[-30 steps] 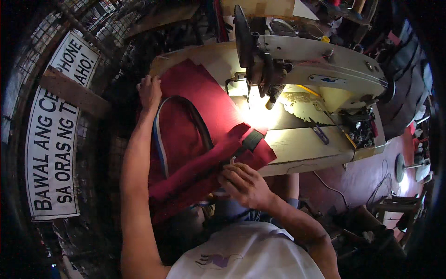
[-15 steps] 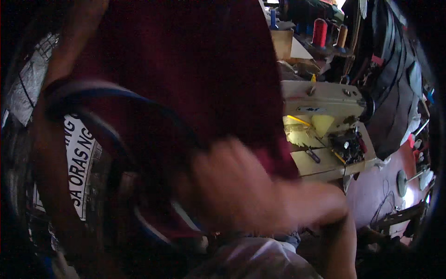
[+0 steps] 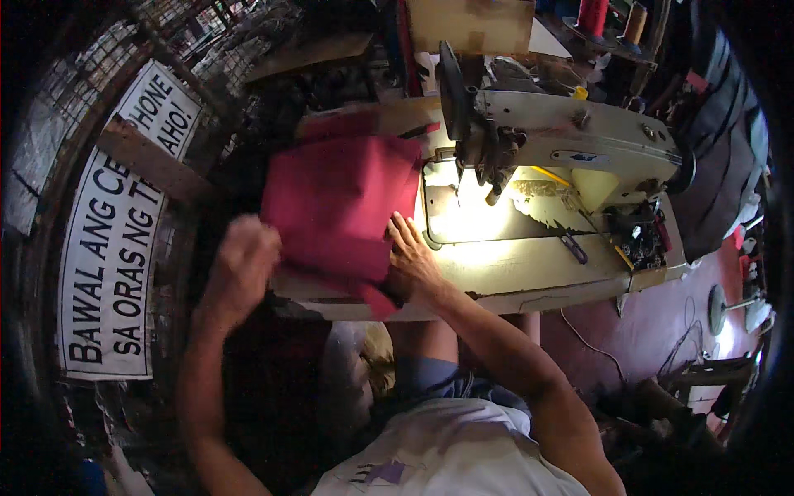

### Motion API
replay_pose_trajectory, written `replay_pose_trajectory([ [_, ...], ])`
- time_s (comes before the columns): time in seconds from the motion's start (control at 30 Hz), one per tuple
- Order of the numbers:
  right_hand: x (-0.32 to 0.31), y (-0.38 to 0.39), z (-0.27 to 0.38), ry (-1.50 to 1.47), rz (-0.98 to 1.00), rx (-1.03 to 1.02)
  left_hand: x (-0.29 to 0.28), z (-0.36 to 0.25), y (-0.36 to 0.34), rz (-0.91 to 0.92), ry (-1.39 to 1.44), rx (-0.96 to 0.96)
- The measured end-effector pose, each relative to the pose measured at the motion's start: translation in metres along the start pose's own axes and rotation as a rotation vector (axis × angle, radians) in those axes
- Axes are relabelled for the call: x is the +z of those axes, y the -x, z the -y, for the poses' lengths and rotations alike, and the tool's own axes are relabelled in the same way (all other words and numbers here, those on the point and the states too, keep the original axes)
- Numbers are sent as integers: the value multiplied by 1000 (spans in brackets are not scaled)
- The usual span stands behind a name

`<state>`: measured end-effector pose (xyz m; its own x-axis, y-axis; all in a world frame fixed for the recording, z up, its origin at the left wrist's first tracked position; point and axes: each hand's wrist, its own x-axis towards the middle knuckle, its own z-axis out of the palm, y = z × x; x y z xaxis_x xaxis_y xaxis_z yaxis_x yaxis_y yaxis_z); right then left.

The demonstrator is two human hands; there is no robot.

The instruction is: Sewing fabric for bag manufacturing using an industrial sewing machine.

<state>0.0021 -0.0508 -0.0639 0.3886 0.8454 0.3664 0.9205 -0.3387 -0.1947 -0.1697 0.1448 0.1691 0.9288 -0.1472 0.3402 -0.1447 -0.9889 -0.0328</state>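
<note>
A maroon cloth piece (image 3: 339,207) lies in folds on the left part of the sewing machine table, its front edge hanging near the table's rim. My left hand (image 3: 246,258) is at the cloth's left edge, its fingers curled and slightly blurred, closed on that edge as far as I can see. My right hand (image 3: 412,258) rests flat at the cloth's lower right, fingers stretched out and apart. Just right of the cloth stands the sewing machine (image 3: 571,140), its lamp lighting the needle area and metal plate (image 3: 463,223).
On the machine bed lie a small purple-handled tool (image 3: 573,248), a yellow pencil-like stick (image 3: 550,175) and a dark box of small parts (image 3: 641,240). Red thread (image 3: 592,16) and tan thread (image 3: 635,23) stand behind. A lettered sign (image 3: 112,273) hangs at left; dark garments (image 3: 711,157) hang right.
The maroon cloth, held up close across the view before, now lies lower on the table. My right hand has come down flat beside it, and the machine is in full view.
</note>
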Motion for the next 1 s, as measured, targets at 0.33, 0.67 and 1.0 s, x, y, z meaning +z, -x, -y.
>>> replay_pose_trajectory([
  [0.33, -54, 58, 28, 19, 63, -94, 53, -13, -37, 260, 700, -8],
  [0.67, -91, 95, 36, -181, 37, 51, 210, -50, -130, -39, 484, 108],
  [1.0, -87, 51, 8, -899, -240, 106, 238, -41, -118, -255, 686, 136],
])
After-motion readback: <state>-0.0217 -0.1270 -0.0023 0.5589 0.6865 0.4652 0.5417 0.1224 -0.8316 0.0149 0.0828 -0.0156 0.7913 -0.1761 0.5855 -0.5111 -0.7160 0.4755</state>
